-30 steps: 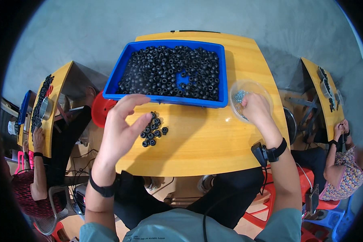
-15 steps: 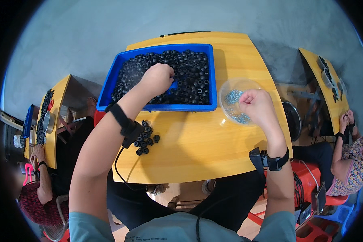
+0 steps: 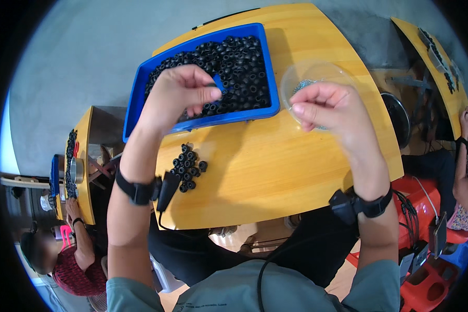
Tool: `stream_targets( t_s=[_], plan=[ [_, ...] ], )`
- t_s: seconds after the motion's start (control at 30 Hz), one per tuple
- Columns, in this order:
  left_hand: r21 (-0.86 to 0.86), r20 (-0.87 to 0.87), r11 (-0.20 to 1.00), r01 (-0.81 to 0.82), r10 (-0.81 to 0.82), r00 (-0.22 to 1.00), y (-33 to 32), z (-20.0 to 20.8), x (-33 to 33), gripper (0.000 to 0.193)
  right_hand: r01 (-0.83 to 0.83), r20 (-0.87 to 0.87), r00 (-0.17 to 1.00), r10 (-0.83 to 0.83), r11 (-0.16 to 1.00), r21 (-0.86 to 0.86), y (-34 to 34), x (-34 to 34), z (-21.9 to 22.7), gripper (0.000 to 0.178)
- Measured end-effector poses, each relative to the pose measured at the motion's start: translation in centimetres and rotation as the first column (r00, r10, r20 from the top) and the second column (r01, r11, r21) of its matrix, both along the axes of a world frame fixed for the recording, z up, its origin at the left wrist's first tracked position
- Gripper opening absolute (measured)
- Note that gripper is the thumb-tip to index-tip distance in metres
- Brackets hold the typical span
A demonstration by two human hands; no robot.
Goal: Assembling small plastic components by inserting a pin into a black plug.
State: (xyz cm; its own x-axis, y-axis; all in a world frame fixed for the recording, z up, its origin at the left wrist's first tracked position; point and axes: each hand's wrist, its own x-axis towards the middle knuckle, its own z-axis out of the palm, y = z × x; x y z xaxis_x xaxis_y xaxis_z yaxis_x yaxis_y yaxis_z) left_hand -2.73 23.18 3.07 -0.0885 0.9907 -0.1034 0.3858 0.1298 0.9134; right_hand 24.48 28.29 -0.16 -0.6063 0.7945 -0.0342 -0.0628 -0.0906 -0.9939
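My left hand (image 3: 184, 96) is over the front of a blue tray (image 3: 192, 124), its thumb and fingertips drawn together. A dark bit shows at those fingertips, too small to make out against the black parts behind. Heaped in the tray are small round hollow black parts (image 3: 244, 57), and a patch of blue (image 3: 218, 81) shows among them. My right hand (image 3: 322, 106) is pinched in front of a round clear plastic tub (image 3: 343, 73) with small shiny bluish-silver pieces (image 3: 302, 84). Whatever its fingertips hold is too small to name.
A small pile of black parts (image 3: 187, 165) lies on the yellow wooden table (image 3: 255, 171) before the tray. A cable hangs from the black band (image 3: 135, 187) on my left wrist. People work at tables on both sides. Red stools (image 3: 421, 197) stand at my right.
My left hand has risen out of the heap and turned, so thumb and fingertips show. My right hand has lifted slightly from over the tub, toward its near side. The view has shifted and tilted.
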Motion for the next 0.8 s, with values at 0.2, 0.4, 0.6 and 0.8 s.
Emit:
stream_targets(
  t_s=[0.2,0.4,0.6,0.8],
  plan=[
    [-0.030,0.769,0.999,0.044,-0.005,0.639,-10.6,-0.6,3.3,0.019,-0.100,-0.155,0.984,0.086,0.991,-0.087,-8.4,-3.7,2.8,0.014],
    [0.048,0.911,0.999,-0.021,-0.035,0.411,-15.8,-2.4,5.1,0.021,-0.038,-0.135,0.987,0.085,0.947,0.318,-12.4,-5.1,3.8,0.015],
    [0.101,0.913,0.985,-0.140,-0.035,0.407,-18.3,-2.7,4.4,0.021,-0.093,0.046,0.996,0.081,0.799,0.594,-14.9,-7.8,4.5,0.014],
    [0.096,0.946,0.963,-0.253,-0.009,0.324,-19.7,-5.0,4.2,0.020,-0.073,0.113,0.992,-0.049,0.512,0.856,-16.5,-9.9,3.3,0.030]
  ],
)
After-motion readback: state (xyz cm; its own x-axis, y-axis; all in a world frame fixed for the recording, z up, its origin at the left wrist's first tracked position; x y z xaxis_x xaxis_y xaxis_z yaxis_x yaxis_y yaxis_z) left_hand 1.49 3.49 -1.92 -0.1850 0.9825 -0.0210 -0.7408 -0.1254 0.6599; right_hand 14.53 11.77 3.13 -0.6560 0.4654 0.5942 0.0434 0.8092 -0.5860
